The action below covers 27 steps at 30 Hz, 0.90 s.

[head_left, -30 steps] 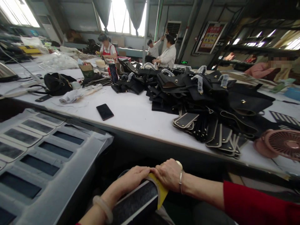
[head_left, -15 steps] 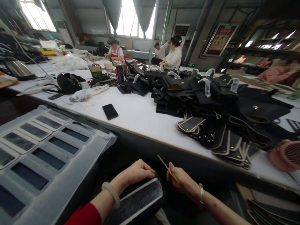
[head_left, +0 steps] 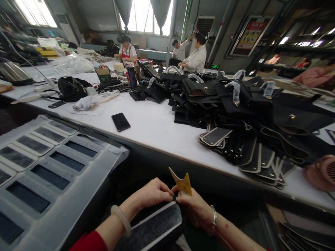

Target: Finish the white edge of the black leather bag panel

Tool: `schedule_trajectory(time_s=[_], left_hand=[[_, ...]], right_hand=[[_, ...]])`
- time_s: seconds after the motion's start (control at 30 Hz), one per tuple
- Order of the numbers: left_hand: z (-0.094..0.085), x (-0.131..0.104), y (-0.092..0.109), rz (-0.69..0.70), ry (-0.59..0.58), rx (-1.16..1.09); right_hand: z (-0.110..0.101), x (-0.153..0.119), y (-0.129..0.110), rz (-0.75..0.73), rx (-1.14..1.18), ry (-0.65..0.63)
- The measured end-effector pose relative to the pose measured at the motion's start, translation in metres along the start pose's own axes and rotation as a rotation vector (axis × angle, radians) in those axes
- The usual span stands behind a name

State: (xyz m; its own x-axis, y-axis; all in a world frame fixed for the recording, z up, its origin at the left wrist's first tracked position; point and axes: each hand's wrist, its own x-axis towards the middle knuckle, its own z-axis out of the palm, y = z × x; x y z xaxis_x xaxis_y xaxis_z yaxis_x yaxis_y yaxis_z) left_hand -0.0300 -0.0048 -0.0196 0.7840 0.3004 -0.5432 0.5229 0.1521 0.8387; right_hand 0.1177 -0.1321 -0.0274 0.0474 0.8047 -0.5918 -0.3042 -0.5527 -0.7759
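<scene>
Fingers (head_left: 180, 199) of my right hand (head_left: 195, 211) pinch a yellow scraper (head_left: 181, 182), its notched end up. Beside them my left hand (head_left: 153, 192) curls its fingers, pressing the end of a dark felt panel (head_left: 154, 226) low between both hands. Beyond lies the white desk (head_left: 157, 129), a phone (head_left: 120, 122) on it.

one phone (head_left: 120, 121), one yellow scraper (head_left: 181, 182), one pink fan (head_left: 320, 172), three seated co-workers (head_left: 196, 55)
</scene>
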Motion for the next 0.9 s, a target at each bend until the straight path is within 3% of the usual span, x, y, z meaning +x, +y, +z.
schedule_trajectory(time_s=[0.13, 0.4, 0.63, 0.73, 0.9], left_hand=[[0.003, 0.0, 0.002, -0.008, 0.034, 0.083], [0.011, -0.009, 0.015, 0.032, 0.098, 0.231], [0.004, -0.022, 0.007, 0.109, 0.098, 0.203], [-0.011, -0.046, -0.005, 0.154, 0.191, 0.101], [-0.033, -0.121, -0.042, 0.135, 0.547, -0.132]], right_hand=[[0.002, 0.003, -0.003, -0.028, -0.103, 0.017], [0.011, 0.006, -0.003, -0.255, -0.307, 0.149], [0.007, -0.002, 0.019, -0.284, -0.263, 0.247], [0.005, -0.002, 0.029, -0.291, -0.274, 0.289], [0.005, -0.003, 0.032, -0.32, -0.352, 0.277]])
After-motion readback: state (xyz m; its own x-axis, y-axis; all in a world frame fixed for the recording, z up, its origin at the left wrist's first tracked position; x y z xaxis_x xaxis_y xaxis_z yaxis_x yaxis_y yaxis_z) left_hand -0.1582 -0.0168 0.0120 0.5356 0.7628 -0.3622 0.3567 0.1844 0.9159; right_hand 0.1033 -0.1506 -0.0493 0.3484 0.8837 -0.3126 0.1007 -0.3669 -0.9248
